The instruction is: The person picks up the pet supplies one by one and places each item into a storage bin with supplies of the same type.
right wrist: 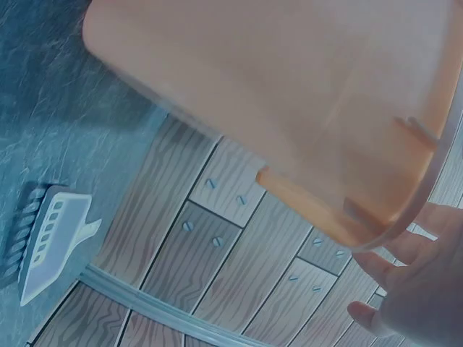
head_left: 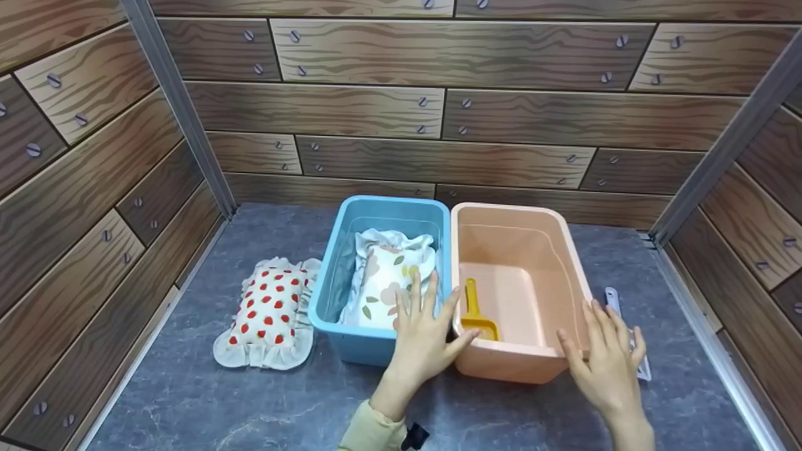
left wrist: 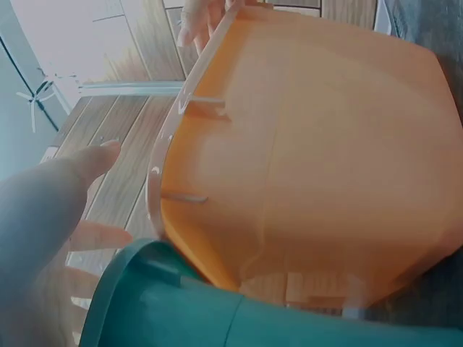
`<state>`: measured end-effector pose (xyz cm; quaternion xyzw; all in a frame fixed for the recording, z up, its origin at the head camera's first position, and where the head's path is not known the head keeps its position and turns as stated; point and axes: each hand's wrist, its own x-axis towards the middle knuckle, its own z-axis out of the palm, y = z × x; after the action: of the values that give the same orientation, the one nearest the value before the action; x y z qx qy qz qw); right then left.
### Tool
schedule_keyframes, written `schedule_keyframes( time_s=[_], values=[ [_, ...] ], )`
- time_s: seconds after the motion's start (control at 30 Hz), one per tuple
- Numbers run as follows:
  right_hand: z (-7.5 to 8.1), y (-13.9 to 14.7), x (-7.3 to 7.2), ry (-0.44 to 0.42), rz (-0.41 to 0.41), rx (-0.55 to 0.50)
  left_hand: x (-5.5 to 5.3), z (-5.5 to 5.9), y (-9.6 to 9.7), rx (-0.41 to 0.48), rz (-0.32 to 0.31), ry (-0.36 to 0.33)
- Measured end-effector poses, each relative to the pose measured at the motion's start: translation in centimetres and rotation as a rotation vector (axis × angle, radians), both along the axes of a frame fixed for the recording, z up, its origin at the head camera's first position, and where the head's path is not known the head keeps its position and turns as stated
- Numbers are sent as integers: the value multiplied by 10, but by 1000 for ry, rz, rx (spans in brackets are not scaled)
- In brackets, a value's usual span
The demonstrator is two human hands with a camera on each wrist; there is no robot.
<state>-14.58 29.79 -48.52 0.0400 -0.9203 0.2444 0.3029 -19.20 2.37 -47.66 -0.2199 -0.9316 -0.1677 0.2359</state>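
A blue bin (head_left: 366, 343) and a peach bin (head_left: 514, 366) stand side by side. In the head view my left hand (head_left: 421, 338), fingers spread, is over the front of the two bins where their rims meet; whether it touches them I cannot tell. At the peach bin's front right corner is my right hand (head_left: 603, 366), its fingers extended at the rim. Inside the blue bin lies a small frilled pillow with a flower print (head_left: 379, 282). The peach bin holds a yellow scoop (head_left: 479, 322), leaning near its left wall.
Left of the blue bin, a frilled pillow with a strawberry print (head_left: 266, 307) lies on the grey surface (head_left: 263, 413). A white slotted scoop (right wrist: 56, 242) lies right of the peach bin, partly behind my right hand in the head view. Wood-patterned walls (head_left: 376, 113) enclose the sides and back.
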Motion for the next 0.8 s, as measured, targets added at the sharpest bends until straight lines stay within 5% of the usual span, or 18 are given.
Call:
schedule_keyframes(
  time_s=[0.27,0.53,0.8],
  values=[
    [0,11,4,5,-19,-17,2,1,12,3,-24,-87],
    [-1,24,7,-61,-12,-20,-1,-2,21,-65,-16,-29],
    [-1,35,8,-61,-10,-20,-2,0,26,-82,2,-114]
  ],
)
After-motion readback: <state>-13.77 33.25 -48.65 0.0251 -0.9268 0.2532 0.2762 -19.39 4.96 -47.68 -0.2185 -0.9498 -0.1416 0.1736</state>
